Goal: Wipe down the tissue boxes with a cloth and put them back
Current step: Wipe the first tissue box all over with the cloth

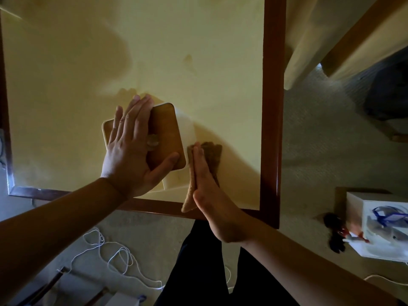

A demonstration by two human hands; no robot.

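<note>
- The white square tissue box with a brown wooden lid (170, 133) stands on the pale yellow bench with a dark reddish wooden rim (270, 107), close to the bench's near edge and toward its left half.
- The left hand (130, 149) lies flat on the lid, fingers straight and spread, thumb reaching along the lid's near edge; its grip is wide and clasps nothing, it only presses the box down.
- The right hand (205, 173) stands on edge with straight fingers together, pressing a tan folded cloth (191, 184) against the box's right side wall.
- That grip is flat too: the cloth is pinned between palm and wall, not pinched, as far as can be seen.
- The relation that matters: the box lies just to the left of the right hand, touching it through the cloth, and the hand's long axis runs along that wall from the near edge away from the person.
- The right hand is the nearer for wiping; the left serves as the brace.
- Judging from this, a stroke along the wall would push the box leftward, so the left hand's pressure is what should keep it from sliding.
- A second white box with blue markings (379, 226) sits on the carpeted floor (309, 140) to the right, well apart.
</note>
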